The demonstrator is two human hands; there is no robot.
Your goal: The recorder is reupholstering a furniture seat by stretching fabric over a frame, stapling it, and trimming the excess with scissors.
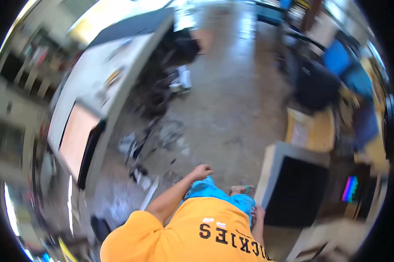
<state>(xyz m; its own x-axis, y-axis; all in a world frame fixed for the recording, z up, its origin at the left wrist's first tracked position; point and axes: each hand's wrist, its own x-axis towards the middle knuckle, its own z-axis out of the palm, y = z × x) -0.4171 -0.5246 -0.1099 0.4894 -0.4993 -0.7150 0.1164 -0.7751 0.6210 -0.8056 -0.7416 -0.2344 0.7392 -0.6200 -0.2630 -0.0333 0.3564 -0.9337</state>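
Note:
My left hand (202,171) hangs in front of my blue shorts (205,188), its fingers curled in and no thing visible in them. By my right hip, my right hand (258,213) is next to the edge of the shorts. Its fingers are partly hidden and blurred, so their pose is unclear. Close to that hand stands a pale block-like piece with a black top (298,187). A bare foot or sandal with a green strap (248,189) shows below me.
To the left is a long white worktable (90,72) bearing a dark-framed pinkish panel (78,136). Crumpled scraps (128,144) litter the wet-looking floor (223,100) beside it. On the right are a black chair (315,83), a yellow box-like item (309,131) and blue pieces (336,59).

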